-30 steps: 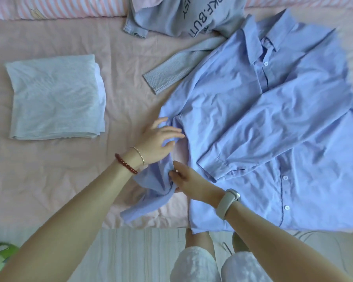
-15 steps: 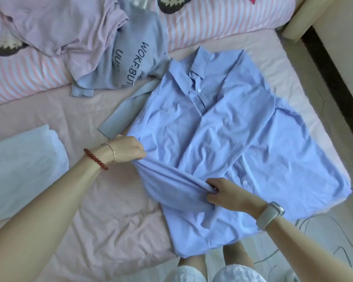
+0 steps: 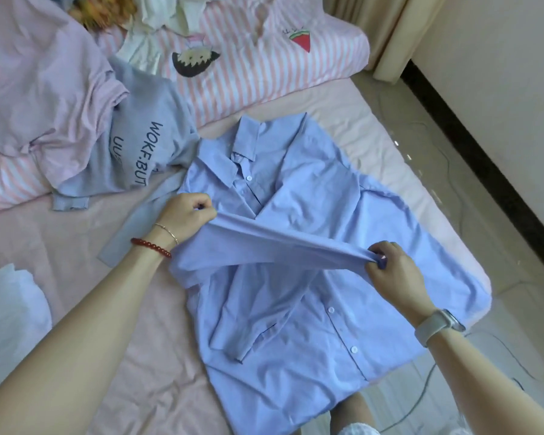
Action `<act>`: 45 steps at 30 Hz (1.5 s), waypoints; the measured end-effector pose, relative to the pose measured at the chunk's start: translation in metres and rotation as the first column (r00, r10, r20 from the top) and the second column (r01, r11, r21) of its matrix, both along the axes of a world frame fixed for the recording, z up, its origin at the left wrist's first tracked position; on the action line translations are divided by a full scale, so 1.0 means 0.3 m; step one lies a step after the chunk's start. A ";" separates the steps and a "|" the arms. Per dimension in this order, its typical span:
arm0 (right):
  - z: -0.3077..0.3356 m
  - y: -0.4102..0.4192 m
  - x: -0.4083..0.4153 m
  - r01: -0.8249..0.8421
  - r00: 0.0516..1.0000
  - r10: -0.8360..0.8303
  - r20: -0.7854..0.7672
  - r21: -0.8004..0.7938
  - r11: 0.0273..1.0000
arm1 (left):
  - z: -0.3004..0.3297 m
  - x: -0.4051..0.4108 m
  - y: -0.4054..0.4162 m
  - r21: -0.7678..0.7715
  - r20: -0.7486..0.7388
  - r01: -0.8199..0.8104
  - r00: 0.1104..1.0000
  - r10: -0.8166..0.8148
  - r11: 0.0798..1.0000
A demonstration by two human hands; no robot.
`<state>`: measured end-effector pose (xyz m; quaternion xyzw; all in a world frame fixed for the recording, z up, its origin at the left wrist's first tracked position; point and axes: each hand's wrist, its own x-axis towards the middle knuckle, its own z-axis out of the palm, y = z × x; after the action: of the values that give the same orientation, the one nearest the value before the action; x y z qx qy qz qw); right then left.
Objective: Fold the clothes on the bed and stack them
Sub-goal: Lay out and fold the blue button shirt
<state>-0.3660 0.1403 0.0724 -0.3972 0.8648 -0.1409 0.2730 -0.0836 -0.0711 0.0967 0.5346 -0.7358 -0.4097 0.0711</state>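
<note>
Currently, step in hand: folding the blue shirt [image 3: 296,277], with its sleeve [image 3: 280,246] being brought across the front.
Shirt location: laid flat, buttons up, at the bed's [image 3: 139,372] right edge; hem overhangs the near edge, collar points toward the striped pillow [image 3: 264,67].
Left hand [image 3: 187,218]: fingers curled, pinching the sleeve near its shoulder end.
Right hand [image 3: 393,271]: fingers curled, gripping the sleeve's cuff end; sleeve is held taut between both hands, raised above the shirt body.
Next move, judged: lower the sleeve flat across the chest, smooth it, then fold the sides inward.
Remaining work: grey printed top [image 3: 139,152] and pink garment [image 3: 44,89] lie unfolded near the far edge.
Stack: white folded item [image 3: 10,309] at the left edge.
</note>
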 end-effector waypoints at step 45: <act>-0.423 -0.293 -0.028 -0.851 0.436 0.853 -0.287 0.175 0.495 | -0.576 0.034 0.181 -0.037 0.660 -0.222 0.727 0.191 0.974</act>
<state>-0.3745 0.0523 -0.0544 -0.7948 0.5800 0.0875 0.1556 -0.0733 -0.0167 -0.0761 0.7243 -0.6400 -0.2005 -0.1597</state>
